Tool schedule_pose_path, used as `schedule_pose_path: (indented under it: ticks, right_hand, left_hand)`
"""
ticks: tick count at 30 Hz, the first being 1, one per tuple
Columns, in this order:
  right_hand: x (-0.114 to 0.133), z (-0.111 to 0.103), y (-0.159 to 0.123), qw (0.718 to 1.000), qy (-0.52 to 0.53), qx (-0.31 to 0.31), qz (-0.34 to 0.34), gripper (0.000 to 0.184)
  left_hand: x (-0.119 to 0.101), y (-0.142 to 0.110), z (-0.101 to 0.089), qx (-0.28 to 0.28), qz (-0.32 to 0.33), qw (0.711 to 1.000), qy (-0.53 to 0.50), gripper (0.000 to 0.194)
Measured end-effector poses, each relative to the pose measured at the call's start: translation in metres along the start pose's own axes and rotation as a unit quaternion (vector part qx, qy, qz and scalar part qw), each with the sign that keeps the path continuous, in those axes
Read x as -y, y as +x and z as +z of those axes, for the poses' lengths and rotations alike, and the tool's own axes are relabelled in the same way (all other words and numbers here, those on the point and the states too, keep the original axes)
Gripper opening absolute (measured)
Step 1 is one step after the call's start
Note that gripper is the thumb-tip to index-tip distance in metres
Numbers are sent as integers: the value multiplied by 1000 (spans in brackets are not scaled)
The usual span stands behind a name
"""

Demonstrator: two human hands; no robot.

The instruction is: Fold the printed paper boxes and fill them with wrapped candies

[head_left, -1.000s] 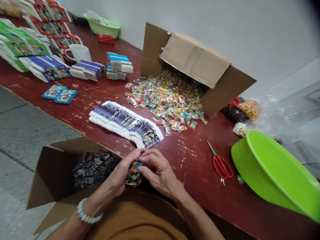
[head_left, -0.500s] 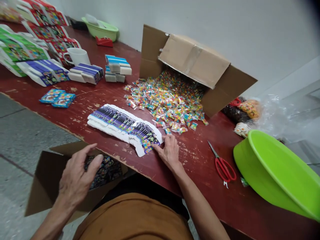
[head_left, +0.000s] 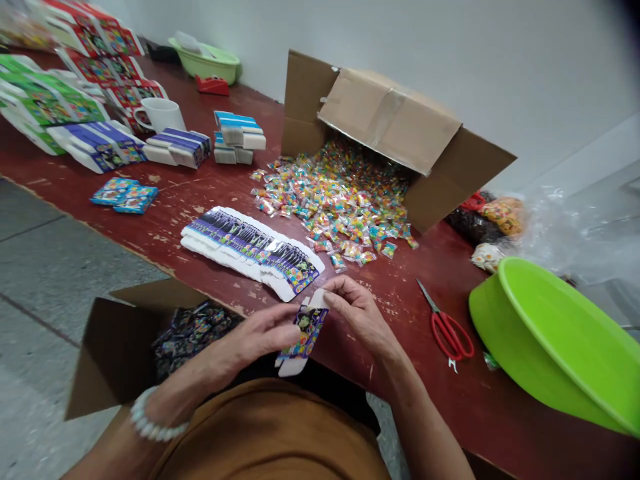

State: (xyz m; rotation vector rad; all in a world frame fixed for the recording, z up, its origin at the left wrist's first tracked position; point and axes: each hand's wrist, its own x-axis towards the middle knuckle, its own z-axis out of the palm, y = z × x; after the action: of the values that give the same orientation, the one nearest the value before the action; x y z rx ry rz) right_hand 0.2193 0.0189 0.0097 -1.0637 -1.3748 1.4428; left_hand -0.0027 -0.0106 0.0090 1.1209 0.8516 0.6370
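A small purple candy box [head_left: 309, 327] with white end flaps is held tilted over the table's front edge. My right hand [head_left: 363, 313] pinches its upper white flap between thumb and fingers. My left hand [head_left: 257, 337], with a beaded bracelet at the wrist, grips the box's left side, its thumb on the printed face. Just beyond them, a fanned row of flat purple cartons [head_left: 250, 247] lies on the red table [head_left: 395, 320].
A cardboard box [head_left: 390, 113] on its side spills wrapped candies [head_left: 325, 200]. Red scissors [head_left: 447, 333] and a green basin [head_left: 550, 347] are at right. Below the front edge stands a carton of dark packets [head_left: 195, 333]. Carton stacks [head_left: 100, 143] and a mug [head_left: 161, 115] stand at left.
My right hand has taken one purple box off the near end of the row and drawn it toward me. My left hand has moved right and closed on it.
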Motion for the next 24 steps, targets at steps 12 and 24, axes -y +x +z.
schedule_pose_path:
  ticks: [12,24]
  right_hand:
    - [-1,22,-11,998,63,-10,-4,23]
    - [-9,34,-26,973,-148,-84,-155,46]
  left_hand:
    - [21,-3,24,35,-62,986,-153,39]
    - [23,1,12,61,-90,982,-157,45]
